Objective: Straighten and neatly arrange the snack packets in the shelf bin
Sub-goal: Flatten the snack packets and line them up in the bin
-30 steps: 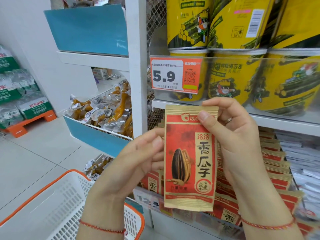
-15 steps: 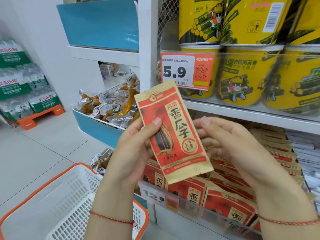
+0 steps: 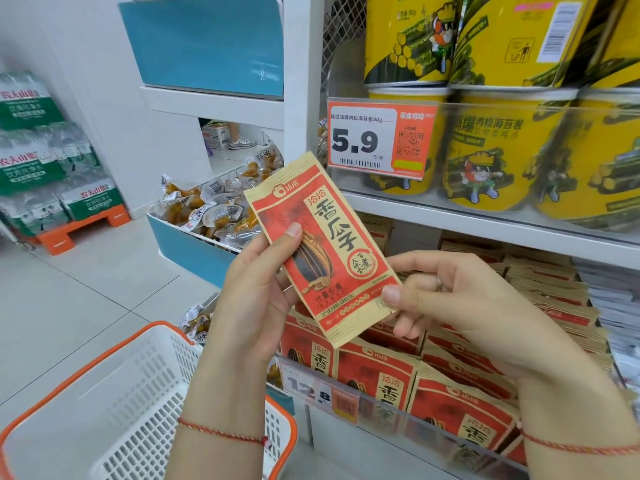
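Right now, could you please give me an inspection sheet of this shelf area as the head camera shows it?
Surface: white shelf, clear front rail with price tag reading 5.9.
Job's things: one red snack packet held tilted, top leaning left; more packets in the shelf bin below, some askew.
Clutter: yellow tubs above; wrapped snacks in a blue bin.
Grippers: left hand and right hand both pinch the packet.
Cables: nothing seen.
Surroundings: white basket with orange rim, bottled water packs, tiled floor.

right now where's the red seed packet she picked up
In the head view the red seed packet is mid-frame, tilted, held by the left hand and right hand above the bin of matching packets, below the price tag.
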Demonstrator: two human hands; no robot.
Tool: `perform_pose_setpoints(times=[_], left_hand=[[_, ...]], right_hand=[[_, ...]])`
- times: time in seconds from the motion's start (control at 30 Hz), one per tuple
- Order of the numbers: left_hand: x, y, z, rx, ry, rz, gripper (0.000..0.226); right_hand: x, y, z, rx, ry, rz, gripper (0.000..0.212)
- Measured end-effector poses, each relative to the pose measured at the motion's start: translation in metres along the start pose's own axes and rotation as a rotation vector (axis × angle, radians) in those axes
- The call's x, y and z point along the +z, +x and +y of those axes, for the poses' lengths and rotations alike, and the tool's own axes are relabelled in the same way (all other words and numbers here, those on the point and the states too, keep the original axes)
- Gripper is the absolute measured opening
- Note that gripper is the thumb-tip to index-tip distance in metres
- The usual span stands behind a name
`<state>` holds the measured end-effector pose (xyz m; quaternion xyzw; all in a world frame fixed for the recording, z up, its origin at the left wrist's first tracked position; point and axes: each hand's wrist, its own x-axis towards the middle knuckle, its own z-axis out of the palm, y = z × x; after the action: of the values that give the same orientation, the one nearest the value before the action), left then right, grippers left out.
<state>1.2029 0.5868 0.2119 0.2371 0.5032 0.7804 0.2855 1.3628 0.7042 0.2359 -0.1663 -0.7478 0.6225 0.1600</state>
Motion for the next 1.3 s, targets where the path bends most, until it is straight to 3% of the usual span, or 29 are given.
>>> perform_pose_setpoints(times=[0.17, 0.27, 0.37, 0.5, 0.6, 0.67, 0.8, 0.87, 1.0, 1.1, 1.2, 1.3], left_hand=[[0.000, -0.001, -0.001, 0.071, -0.020, -0.044, 0.044], [-0.002, 0.000, 0.000, 0.156, -0.146, -0.122, 0.034], [-0.002, 0.000, 0.000, 0.234, -0.216, -0.213, 0.024], [-0.001, -0.008, 0.004, 0.259, -0.129, -0.320, 0.021], [-0.001, -0.008, 0.006, 0.254, -0.061, -0.317, 0.026], [0.001, -0.005, 0.005, 0.274, 0.001, -0.286, 0.038], [0.013, 0.001, 0.006, 0.323, 0.098, -0.286, 0.027], [0.019, 0.003, 0.005, 0.345, 0.108, -0.299, 0.026], [0.033, 0.003, 0.002, 0.353, 0.143, -0.357, 0.030], [0.040, 0.005, -0.003, 0.261, 0.128, -0.326, 0.044], [0.039, 0.009, -0.013, 0.197, 0.433, -0.278, 0.053], [0.034, 0.012, -0.026, 0.155, 0.826, -0.338, 0.042]], right_hand=[[0.000, 0.001, 0.003, -0.041, -0.001, 0.047, 0.028], [0.001, 0.004, 0.006, -0.167, -0.054, 0.188, 0.018], [0.003, 0.007, 0.006, -0.298, -0.065, 0.345, 0.022], [0.003, 0.008, 0.006, -0.339, -0.107, 0.509, 0.028], [0.003, 0.006, 0.008, -0.277, -0.307, 0.576, 0.025], [0.002, 0.002, 0.005, -0.256, -0.553, 0.590, 0.024], [-0.002, -0.012, -0.023, -0.332, -0.764, 0.504, 0.044], [-0.005, -0.012, -0.038, -0.372, -0.823, 0.416, 0.043], [-0.016, -0.002, -0.049, -0.392, -1.240, 0.364, 0.037], [-0.030, -0.001, -0.037, -0.522, -1.163, 0.391, 0.034], [-0.048, -0.002, -0.009, -0.609, -1.045, 0.450, 0.034], [-0.058, -0.002, 0.020, -0.661, -1.090, 0.422, 0.036]])
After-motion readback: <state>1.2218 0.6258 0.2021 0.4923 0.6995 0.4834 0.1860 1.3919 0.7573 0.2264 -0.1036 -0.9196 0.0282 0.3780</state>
